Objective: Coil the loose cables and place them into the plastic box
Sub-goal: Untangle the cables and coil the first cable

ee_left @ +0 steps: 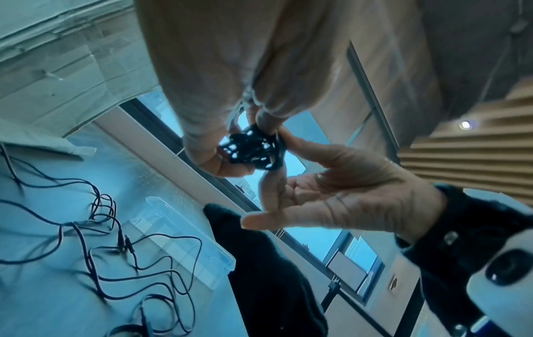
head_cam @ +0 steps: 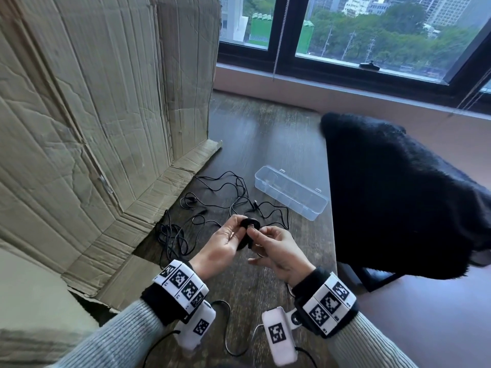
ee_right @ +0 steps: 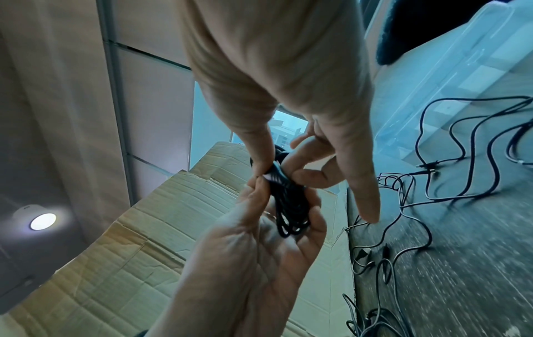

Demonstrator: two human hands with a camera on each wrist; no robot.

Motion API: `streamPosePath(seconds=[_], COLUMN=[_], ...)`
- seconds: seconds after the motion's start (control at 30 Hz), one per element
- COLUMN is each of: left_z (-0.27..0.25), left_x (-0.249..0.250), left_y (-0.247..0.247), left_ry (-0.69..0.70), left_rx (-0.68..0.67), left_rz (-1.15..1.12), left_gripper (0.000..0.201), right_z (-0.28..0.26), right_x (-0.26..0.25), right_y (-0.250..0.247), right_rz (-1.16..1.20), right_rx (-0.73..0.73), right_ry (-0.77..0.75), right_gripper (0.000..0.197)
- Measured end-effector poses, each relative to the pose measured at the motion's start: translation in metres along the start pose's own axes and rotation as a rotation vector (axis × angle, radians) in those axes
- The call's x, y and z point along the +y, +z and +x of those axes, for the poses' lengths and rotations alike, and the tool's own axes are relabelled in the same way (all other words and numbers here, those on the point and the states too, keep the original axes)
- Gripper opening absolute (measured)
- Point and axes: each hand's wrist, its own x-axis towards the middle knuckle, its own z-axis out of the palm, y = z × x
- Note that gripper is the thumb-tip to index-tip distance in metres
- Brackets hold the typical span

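Note:
A small black cable coil [head_cam: 249,223] is held above the dark wooden table [head_cam: 265,144]. My left hand [head_cam: 239,229] grips it from the left, fingers curled round the loops. My right hand [head_cam: 255,232] pinches the coil's near side with thumb and forefinger; its other fingers are spread. The left wrist view shows the coil [ee_left: 253,155] between my left hand [ee_left: 248,146] and the right hand [ee_left: 331,189]. In the right wrist view my right hand [ee_right: 274,171] pinches the coil [ee_right: 291,209], which lies in the left palm [ee_right: 251,262]. Loose black cables [head_cam: 225,197] lie tangled beyond. The clear plastic box [head_cam: 289,192] stands open and empty, at the right.
A tall creased cardboard sheet [head_cam: 106,128] stands along the left, its flap on the table. A black fleecy garment [head_cam: 398,195] hangs over a chair past the table's right edge. Another cable bundle [head_cam: 172,235] lies by the cardboard. A window sill runs behind.

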Motion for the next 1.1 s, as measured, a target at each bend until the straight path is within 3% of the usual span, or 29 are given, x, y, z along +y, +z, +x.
streamPosePath(seconds=[0.2, 0.37, 0.5, 0.63, 0.83, 0.97, 1.1], left_z=[0.003, 0.004, 0.008, 0.009, 0.018, 0.02, 0.017], left_x=[-0.006, -0.017, -0.021, -0.021, -0.017, -0.02, -0.016], left_y=[0.001, 0.004, 0.006, 0.013, 0.007, 0.005, 0.006], left_ry=[0.055, -0.011, 0.002, -0.085, -0.108, -0.157, -0.147], left_rx=[0.046, 0.026, 0.045, 0.041, 0.076, 0.107, 0.081], left_rz=[0.027, -0.073, -0.029, -0.21, -0.238, -0.318, -0.301], left_gripper=[0.016, 0.037, 0.027, 0.024, 0.019, 0.018, 0.018], right_z=[0.0, 0.004, 0.007, 0.011, 0.006, 0.009, 0.012], right_x=[-0.001, -0.01, -0.017, -0.02, -0.004, 0.009, 0.009], right_y=[-0.001, -0.009, -0.019, -0.024, -0.025, -0.027, -0.028], right_rz=[0.105, 0.097, 0.045, 0.026, 0.023, -0.243, -0.398], right_rx=[0.01, 0.0, -0.048, -0.055, -0.038, 0.06, 0.068], right_ry=[-0.006, 0.0, 0.09, 0.156, -0.034, -0.213, -0.223], right_gripper=[0.028, 0.031, 0.025, 0.023, 0.015, 0.006, 0.01])
